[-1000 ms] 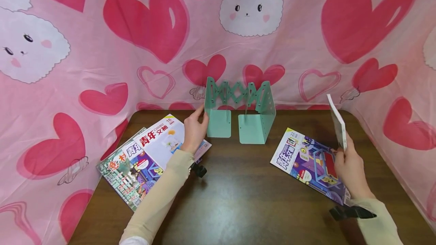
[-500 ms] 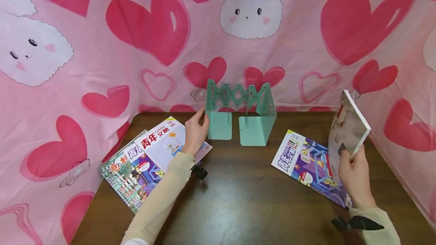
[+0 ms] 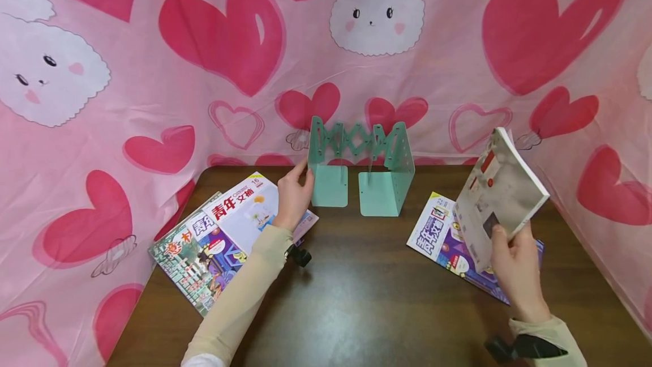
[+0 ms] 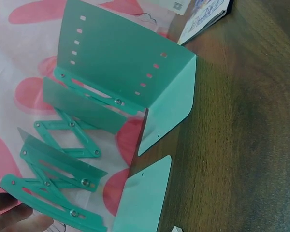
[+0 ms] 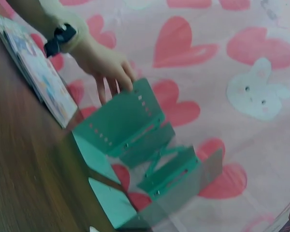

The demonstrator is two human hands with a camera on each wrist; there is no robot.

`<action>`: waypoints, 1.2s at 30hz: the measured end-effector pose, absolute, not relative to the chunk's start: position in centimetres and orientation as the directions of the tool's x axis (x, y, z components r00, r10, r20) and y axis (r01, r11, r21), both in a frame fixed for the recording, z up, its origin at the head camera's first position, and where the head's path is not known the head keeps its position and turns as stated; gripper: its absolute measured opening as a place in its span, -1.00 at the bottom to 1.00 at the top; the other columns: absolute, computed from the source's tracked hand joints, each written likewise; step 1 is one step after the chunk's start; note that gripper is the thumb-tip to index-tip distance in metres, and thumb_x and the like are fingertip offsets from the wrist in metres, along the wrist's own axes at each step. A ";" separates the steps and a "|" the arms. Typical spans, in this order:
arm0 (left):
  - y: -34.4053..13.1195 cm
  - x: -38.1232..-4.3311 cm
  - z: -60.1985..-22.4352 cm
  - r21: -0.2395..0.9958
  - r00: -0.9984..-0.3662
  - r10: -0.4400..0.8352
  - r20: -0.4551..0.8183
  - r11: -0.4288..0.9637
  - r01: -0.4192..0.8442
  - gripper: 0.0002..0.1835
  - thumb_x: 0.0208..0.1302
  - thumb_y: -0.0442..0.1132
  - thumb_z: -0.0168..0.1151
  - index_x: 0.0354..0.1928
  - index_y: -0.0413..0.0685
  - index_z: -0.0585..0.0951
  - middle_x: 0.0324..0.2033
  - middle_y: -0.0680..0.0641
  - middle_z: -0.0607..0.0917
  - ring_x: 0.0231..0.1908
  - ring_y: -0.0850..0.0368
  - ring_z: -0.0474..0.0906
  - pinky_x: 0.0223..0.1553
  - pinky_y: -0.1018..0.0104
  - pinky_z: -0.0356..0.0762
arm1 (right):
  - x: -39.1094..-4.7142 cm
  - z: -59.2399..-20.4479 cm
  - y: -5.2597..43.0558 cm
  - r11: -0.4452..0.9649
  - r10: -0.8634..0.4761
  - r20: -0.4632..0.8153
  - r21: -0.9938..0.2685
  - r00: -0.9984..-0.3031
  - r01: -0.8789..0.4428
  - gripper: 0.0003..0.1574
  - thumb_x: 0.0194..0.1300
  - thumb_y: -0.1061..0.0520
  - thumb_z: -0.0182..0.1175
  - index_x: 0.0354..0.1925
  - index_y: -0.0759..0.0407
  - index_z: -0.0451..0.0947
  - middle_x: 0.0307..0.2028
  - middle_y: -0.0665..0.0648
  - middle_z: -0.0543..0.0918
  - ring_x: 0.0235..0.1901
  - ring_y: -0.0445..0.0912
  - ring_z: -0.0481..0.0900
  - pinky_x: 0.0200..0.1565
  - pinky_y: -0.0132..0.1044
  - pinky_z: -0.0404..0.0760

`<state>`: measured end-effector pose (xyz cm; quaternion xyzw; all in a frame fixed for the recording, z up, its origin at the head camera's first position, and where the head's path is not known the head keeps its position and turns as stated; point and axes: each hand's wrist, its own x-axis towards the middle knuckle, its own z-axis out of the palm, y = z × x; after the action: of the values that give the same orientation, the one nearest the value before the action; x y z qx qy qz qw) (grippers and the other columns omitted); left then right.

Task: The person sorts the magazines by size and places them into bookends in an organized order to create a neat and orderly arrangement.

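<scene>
A green expandable bookend stands at the back middle of the table, its panels joined by a scissor lattice. My left hand holds its left side panel; in the left wrist view the fingers show at the panel's edge. My right hand grips a magazine by its lower right corner, thumb on the pale grey back cover, and holds it tilted up. Beneath it on the table lies a purple-and-white magazine, partly covered in the head view.
Left of the bookend lies a fanned pile of magazines, a white one on top and a green one at the left. A pink heart-and-rabbit cloth hangs behind the brown wooden table.
My right hand has turned the magazine from edge-on to show its back cover, and swung it left over the purple magazine. The left hand stays at the bookend.
</scene>
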<state>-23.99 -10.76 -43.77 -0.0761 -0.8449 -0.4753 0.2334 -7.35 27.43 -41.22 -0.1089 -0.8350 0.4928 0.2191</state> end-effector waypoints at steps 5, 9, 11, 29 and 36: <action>-10.7 -24.0 -43.8 0.766 -0.876 -0.097 0.472 0.537 0.353 -0.58 0.51 -0.29 0.17 0.35 -0.07 0.62 0.12 -0.17 0.75 -0.14 -0.02 0.68 -0.20 0.03 0.60 | -6.9 -40.6 26.3 0.498 0.374 0.241 -0.867 -0.896 -0.025 -0.39 0.61 0.19 -0.06 0.54 0.13 0.23 0.39 0.29 0.49 0.26 -0.09 0.52 0.06 -0.50 0.52; -10.8 -24.0 -43.8 0.764 -0.875 -0.101 0.474 0.540 0.352 -0.57 0.51 -0.26 0.16 0.35 -0.05 0.62 0.14 -0.17 0.74 -0.14 0.00 0.68 -0.13 0.02 0.62 | -6.6 -40.3 25.4 0.475 0.360 0.211 -0.880 -0.909 -0.016 -0.39 0.63 0.18 -0.07 0.55 0.13 0.20 0.40 0.27 0.48 0.29 -0.01 0.51 0.12 -0.40 0.55; -10.8 -24.1 -43.8 0.763 -0.874 -0.103 0.474 0.545 0.349 -0.57 0.51 -0.25 0.15 0.36 -0.05 0.62 0.15 -0.17 0.73 -0.11 0.00 0.68 -0.13 0.02 0.61 | -6.5 -40.2 25.0 0.454 0.351 0.201 -0.891 -0.915 -0.022 -0.40 0.64 0.18 -0.08 0.55 0.15 0.19 0.41 0.26 0.47 0.29 -0.08 0.50 0.13 -0.41 0.54; -10.7 -24.0 -43.8 0.768 -0.878 -0.106 0.466 0.542 0.342 -0.57 0.50 -0.27 0.18 0.36 -0.03 0.62 0.19 -0.15 0.71 0.12 -0.02 0.68 0.11 -0.03 0.63 | -4.7 -40.6 21.8 0.381 0.272 0.237 -0.917 -0.933 -0.121 -0.45 0.63 0.25 -0.06 0.48 0.33 0.27 0.38 0.38 0.48 0.15 -0.46 0.46 0.01 -0.67 0.45; -10.7 -24.0 -43.8 0.789 -0.899 -0.094 0.428 0.524 0.321 -0.55 0.54 -0.22 0.16 0.41 0.02 0.58 0.24 -0.10 0.68 0.06 0.03 0.67 0.00 0.01 0.64 | -4.6 -40.7 20.9 0.377 0.240 0.214 -0.919 -0.947 -0.113 -0.42 0.62 0.25 -0.05 0.51 0.30 0.23 0.39 0.38 0.46 0.29 0.04 0.52 0.01 -0.66 0.44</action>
<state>-23.98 -10.72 -43.83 -0.0673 -0.8460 -0.4834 0.2146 -4.56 20.95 -40.65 -0.0390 -0.8145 0.5567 0.1583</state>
